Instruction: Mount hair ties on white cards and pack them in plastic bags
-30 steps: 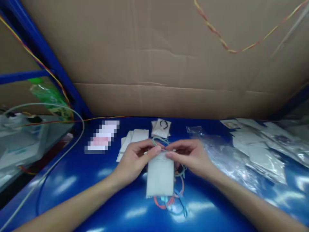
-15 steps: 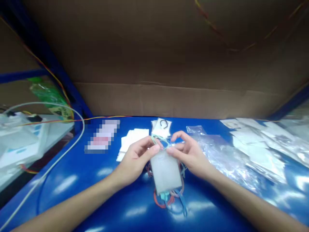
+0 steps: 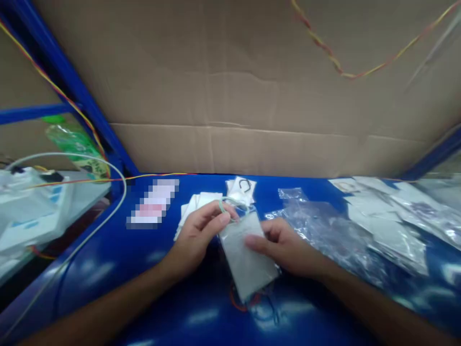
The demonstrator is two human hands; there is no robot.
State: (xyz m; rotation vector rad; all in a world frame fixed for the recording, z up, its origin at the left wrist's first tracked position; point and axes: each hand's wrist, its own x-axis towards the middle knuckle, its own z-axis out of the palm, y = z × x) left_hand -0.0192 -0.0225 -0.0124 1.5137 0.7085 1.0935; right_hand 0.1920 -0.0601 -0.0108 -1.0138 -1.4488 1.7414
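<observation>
My left hand (image 3: pixel 203 223) is closed on a thin pale green cord loop (image 3: pixel 222 206), pinched between thumb and fingers above a packet. My right hand (image 3: pixel 279 244) is closed on that packet, a whitish card in a clear plastic bag (image 3: pixel 248 262), with the thumb on its face and the fingers behind. The packet is tilted, its lower end toward the right. Part of the loop passes at its upper edge; whether it is inside the bag I cannot tell. Below lie red cord (image 3: pixel 237 302) and blue cord (image 3: pixel 270 312) on the table, partly hidden by the packet.
White cards (image 3: pixel 207 198) lie behind my left hand. A packet with a black loop (image 3: pixel 241 188) lies farther back. Clear plastic bags (image 3: pixel 331 235) and several white packets (image 3: pixel 385 216) cover the right side. A blurred paper (image 3: pixel 154 202) and a grey cable (image 3: pixel 124 187) are at left.
My right hand has let go of the cord loop and moved down onto the packet. The packet has tilted. My left hand has shifted slightly left with the loop.
</observation>
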